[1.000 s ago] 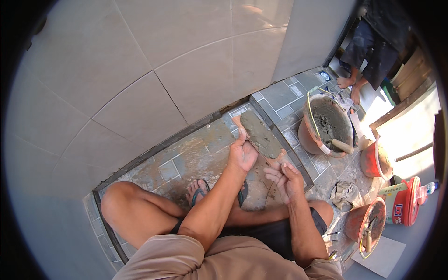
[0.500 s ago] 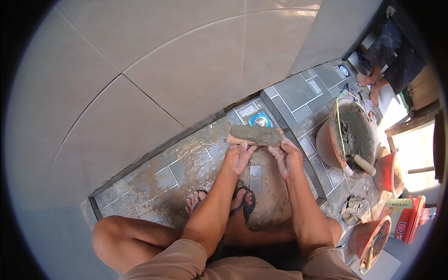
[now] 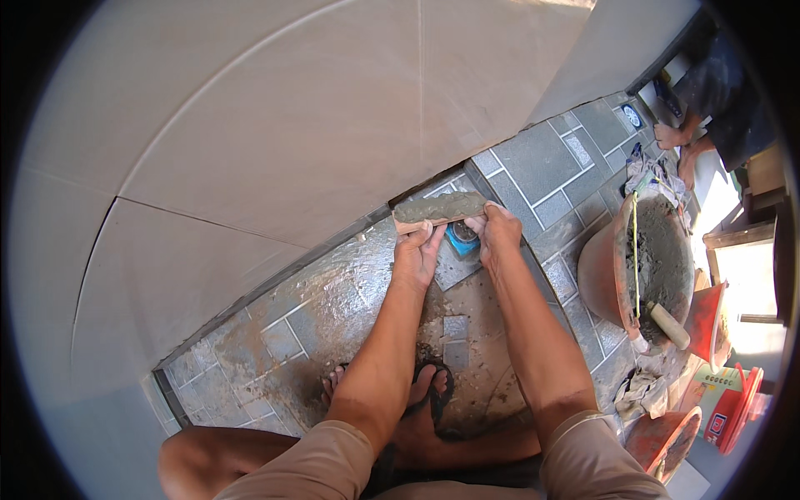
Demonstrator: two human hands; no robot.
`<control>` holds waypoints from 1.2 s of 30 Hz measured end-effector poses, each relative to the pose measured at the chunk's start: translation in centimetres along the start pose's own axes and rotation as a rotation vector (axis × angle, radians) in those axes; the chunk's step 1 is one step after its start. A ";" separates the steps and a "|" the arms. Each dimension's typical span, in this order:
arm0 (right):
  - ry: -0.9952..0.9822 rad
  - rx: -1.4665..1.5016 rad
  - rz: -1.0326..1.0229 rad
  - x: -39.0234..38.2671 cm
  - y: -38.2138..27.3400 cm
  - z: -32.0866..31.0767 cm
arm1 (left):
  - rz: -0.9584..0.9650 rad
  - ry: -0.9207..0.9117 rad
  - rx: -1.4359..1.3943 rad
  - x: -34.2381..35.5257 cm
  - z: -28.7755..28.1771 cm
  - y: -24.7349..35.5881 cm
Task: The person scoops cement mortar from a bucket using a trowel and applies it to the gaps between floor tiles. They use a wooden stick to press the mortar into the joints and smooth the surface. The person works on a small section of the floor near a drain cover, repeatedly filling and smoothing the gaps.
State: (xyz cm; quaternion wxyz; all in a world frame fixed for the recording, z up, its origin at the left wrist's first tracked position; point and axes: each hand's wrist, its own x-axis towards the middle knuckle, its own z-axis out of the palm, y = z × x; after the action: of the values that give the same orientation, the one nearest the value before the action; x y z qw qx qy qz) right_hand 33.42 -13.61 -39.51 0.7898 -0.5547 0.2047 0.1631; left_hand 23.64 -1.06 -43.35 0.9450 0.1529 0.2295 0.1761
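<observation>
Both my arms reach forward, holding a narrow strip of tile between them. Its upper face is coated with thick grey mortar. My left hand pinches the strip near its left end, thumb against the edge. Around the right end my right hand is closed. Just beneath the strip, partly covered by it and my right fingers, lies a floor drain with blue film round it. Behind the strip runs the foot of the large beige wall tiles.
A big mortar bucket stands at right, with a wooden-handled tool in it. Nearby are a red bucket, a smaller mortar bucket and a red-lidded tub. A step edge crosses the floor. Another person's legs show far right.
My hands have carried the mortar-coated strip forward and slightly left, nearer the wall's foot. The view has shifted a little, and more of the floor in front of my feet shows.
</observation>
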 end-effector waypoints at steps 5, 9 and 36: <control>0.122 0.040 -0.002 1.1 1.0 2.1 | 0.002 0.007 -0.012 1.7 -0.5 -0.4; 0.143 -0.014 -0.054 1.8 1.1 3.1 | 0.022 0.079 0.005 2.4 -0.3 -0.5; 0.232 -0.104 -0.053 3.5 -1.0 7.4 | 0.030 0.337 0.034 4.7 2.6 0.7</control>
State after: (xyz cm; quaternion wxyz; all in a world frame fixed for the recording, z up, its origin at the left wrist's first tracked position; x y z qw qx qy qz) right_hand 37.92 -6.88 -38.24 0.7352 -0.6151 0.2713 0.0873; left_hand 28.59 0.93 -42.63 0.8877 0.1405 0.3852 0.2093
